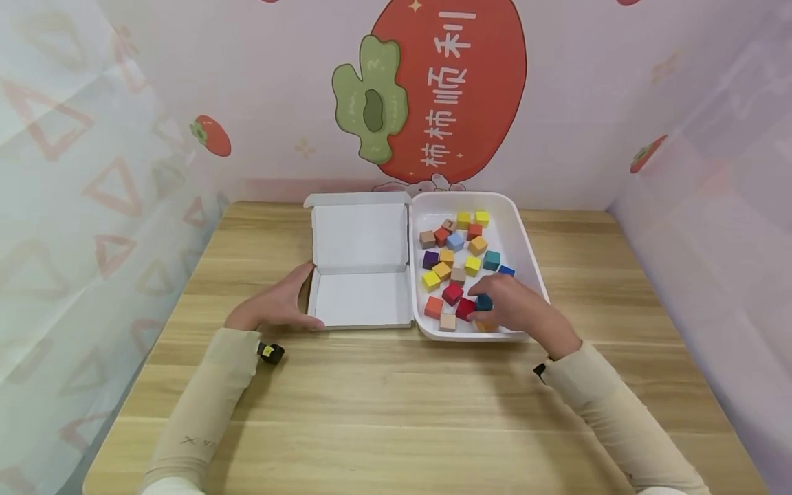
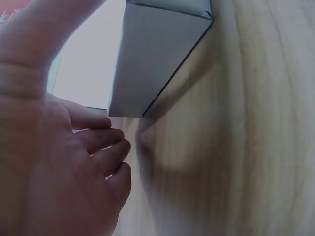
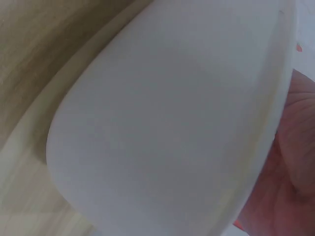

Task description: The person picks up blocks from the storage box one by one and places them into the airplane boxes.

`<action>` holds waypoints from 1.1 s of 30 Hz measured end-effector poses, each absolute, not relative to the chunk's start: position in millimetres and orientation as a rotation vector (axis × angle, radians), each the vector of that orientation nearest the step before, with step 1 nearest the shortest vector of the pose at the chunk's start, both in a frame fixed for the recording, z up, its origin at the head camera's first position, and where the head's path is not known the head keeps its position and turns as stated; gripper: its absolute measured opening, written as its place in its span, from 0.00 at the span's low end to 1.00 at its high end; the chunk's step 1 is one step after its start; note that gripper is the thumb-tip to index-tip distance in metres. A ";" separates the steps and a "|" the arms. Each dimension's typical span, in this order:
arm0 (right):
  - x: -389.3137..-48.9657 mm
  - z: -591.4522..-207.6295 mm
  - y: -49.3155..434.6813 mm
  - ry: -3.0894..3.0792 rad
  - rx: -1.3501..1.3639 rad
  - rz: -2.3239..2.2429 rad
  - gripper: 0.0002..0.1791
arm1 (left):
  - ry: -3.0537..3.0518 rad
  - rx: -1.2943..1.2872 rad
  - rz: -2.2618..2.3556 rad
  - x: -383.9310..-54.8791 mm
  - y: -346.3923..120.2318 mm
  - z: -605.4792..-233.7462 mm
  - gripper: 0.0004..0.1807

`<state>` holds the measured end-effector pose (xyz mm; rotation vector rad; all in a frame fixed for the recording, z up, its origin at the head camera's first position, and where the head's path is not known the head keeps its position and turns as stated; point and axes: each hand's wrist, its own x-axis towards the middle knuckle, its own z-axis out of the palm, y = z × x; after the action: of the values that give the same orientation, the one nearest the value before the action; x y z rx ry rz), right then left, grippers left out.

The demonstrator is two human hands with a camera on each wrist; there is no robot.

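Note:
A white cardboard box [image 1: 361, 299] lies on the wooden table with its lid folded back. My left hand [image 1: 281, 300] is spread round the box's front left corner, thumb at the front edge and index finger along the left side. In the left wrist view, its other fingers [image 2: 110, 152] extend beside the box wall. To the right, my right hand [image 1: 510, 302] reaches over the front of a white tray [image 1: 532, 258]. Its thumb and fingers are apart, with a dark teal block [image 1: 484, 302] showing between them and a dark red block [image 1: 465, 309] by the fingertips.
Several coloured wooden blocks, among them a yellow block [image 1: 431, 280] and a purple block [image 1: 431, 259], lie loose in the tray. The tray's left rim stands against the box. Behind both rises a printed wall [image 1: 266, 82]; bare table [image 1: 383, 412] lies in front.

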<state>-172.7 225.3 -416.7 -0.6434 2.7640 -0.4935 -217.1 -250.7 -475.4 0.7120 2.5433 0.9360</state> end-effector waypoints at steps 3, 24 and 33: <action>-173.5 -419.1 219.6 2.754 -0.656 -0.476 0.24 | 2.519 0.717 0.959 -217.5 -250.3 -477.2 0.81; -171.9 -415.7 207.4 2.772 -0.664 -0.499 0.21 | 2.555 0.703 0.958 -210.9 -252.5 -483.8 0.77; -168.9 -385.8 198.6 2.848 -0.736 -0.510 0.24 | 2.616 0.644 0.899 -201.3 -254.3 -481.0 0.77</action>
<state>-168.9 198.6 -385.8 -0.7362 2.8480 -0.5099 -201.3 -254.3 -481.0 0.6442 2.6160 0.8993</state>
